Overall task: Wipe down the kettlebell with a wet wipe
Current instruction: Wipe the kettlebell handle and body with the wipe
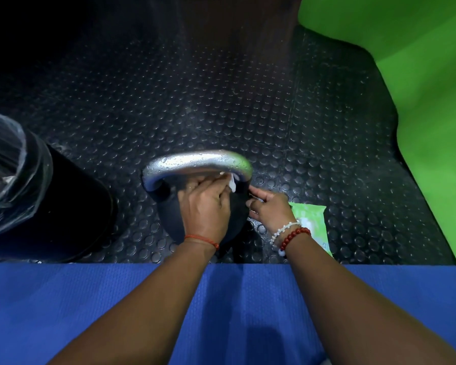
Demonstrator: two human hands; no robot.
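1. Black studded floor. I see a blue mat along the near edge and a green mat at right.
2. Black bin with a clear liner, left of the bell and apart from it.
3. Kettlebell upright on the floor at centre, just beyond the blue mat. Its silver handle is beaded with droplets.
4. Left hand on the black body under the handle, fingers curled.
5. Right hand with fingers fairly straight, touching the bell's right side.
6. Green wipes pack flat on the floor beside the right wrist.
7. Wet wipe, white, bunched in the left fingers against the bell.

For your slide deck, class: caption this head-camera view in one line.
Left hand holds a wet wipe against the kettlebell under its handle; right hand touches the side.
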